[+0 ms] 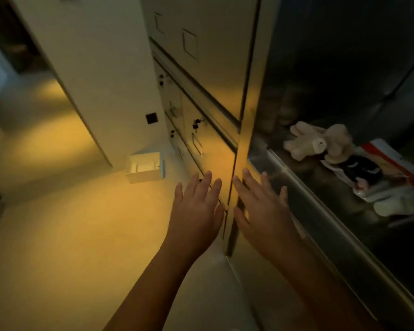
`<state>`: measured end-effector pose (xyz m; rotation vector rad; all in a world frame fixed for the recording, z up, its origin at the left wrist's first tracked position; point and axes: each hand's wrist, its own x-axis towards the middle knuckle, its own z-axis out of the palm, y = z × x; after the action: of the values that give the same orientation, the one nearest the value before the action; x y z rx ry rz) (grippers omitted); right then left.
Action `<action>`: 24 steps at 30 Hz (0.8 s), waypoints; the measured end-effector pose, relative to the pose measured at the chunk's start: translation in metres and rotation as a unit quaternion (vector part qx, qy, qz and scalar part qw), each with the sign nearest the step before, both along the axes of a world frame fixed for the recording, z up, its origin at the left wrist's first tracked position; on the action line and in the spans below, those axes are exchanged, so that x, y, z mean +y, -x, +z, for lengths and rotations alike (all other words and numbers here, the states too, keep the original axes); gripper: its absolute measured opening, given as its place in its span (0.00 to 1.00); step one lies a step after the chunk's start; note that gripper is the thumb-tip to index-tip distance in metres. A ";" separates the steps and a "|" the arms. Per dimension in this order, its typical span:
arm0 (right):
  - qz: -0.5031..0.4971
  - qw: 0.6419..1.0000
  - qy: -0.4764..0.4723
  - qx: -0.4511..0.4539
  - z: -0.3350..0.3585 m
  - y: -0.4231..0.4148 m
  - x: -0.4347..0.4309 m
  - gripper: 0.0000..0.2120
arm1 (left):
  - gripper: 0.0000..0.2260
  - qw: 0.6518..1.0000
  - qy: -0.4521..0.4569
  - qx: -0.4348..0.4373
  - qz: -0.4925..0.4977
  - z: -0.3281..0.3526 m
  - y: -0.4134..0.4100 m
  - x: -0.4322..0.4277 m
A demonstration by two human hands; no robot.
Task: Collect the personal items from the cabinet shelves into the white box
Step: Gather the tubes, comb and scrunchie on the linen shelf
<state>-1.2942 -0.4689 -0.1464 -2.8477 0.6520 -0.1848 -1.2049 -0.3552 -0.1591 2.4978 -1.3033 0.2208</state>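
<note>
The white box (144,167) stands open on the floor by the cabinet base, far left of my hands. My left hand (197,207) and my right hand (264,207) are both stretched forward, fingers apart, holding nothing, on either side of the open cabinet door's edge (243,139). On the dark shelf (320,187) to the right lie a beige plush toy (318,142), a black item with white marks (361,170), a red-and-white packet (392,161) and a pale cloth item (397,204). My right hand is near the shelf's front rim, apart from the items.
Locked drawers with small keys (197,124) line the cabinet front beyond my hands. A white wall or panel (93,68) with a black square plate (151,118) rises on the left. The floor (69,235) lies lit in yellow light.
</note>
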 end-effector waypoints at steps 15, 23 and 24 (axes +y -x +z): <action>0.204 0.978 0.014 0.031 0.001 -0.107 0.242 0.27 | 0.26 0.970 -0.054 0.028 0.234 -0.010 -0.058 0.275; 0.331 0.943 0.013 0.028 -0.006 -0.147 0.384 0.27 | 0.24 0.920 -0.056 0.060 0.383 -0.022 -0.056 0.424; 0.349 0.937 0.011 0.028 -0.006 -0.152 0.400 0.27 | 0.24 0.912 -0.048 0.063 0.402 -0.023 -0.054 0.439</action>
<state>-1.1427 -0.0685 -0.1521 -2.9072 -0.3773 0.0096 -1.1511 0.0837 -0.1821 2.9325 -0.1735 0.1688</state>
